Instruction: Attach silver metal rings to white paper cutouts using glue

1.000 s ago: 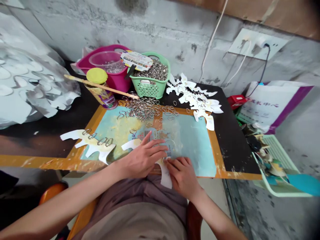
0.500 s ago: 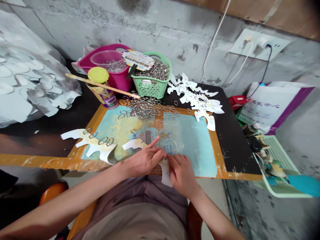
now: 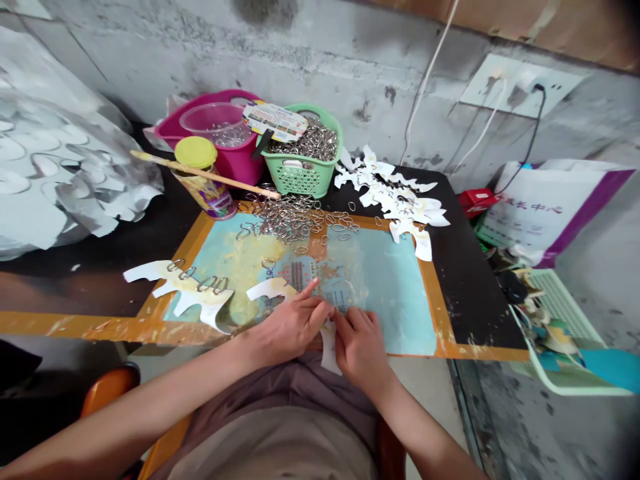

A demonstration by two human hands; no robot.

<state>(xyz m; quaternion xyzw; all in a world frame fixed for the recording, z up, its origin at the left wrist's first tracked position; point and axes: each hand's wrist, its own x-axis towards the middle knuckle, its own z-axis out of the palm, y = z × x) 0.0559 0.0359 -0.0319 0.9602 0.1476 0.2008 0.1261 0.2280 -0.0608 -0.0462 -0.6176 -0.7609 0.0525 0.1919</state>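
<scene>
My left hand (image 3: 295,325) and my right hand (image 3: 364,347) meet at the near edge of the table, fingertips pinched together. Between them is a white scalloped piece (image 3: 330,350), whose lower end hangs down beside my right fingers. One finger of my left hand points forward. Whatever the fingertips cover is hidden. Just beyond my left hand lies the end of a white cut piece (image 3: 270,288); whether it joins the held one I cannot tell. To the left rests another white scalloped piece (image 3: 193,293) with several metal rings (image 3: 205,284) along its upper edge.
Loose metal rings (image 3: 293,223) are heaped before a green basket (image 3: 303,179) of rings and a pink basket (image 3: 240,160). A wooden stick (image 3: 225,179) lies across a yellow-lidded tub (image 3: 213,197). White pieces (image 3: 395,193) pile at right; a plastic bag (image 3: 60,153) bulges at left.
Both hands hold nearly the same place, with only a slight shift of the fingers. The whole view has tilted a little.
</scene>
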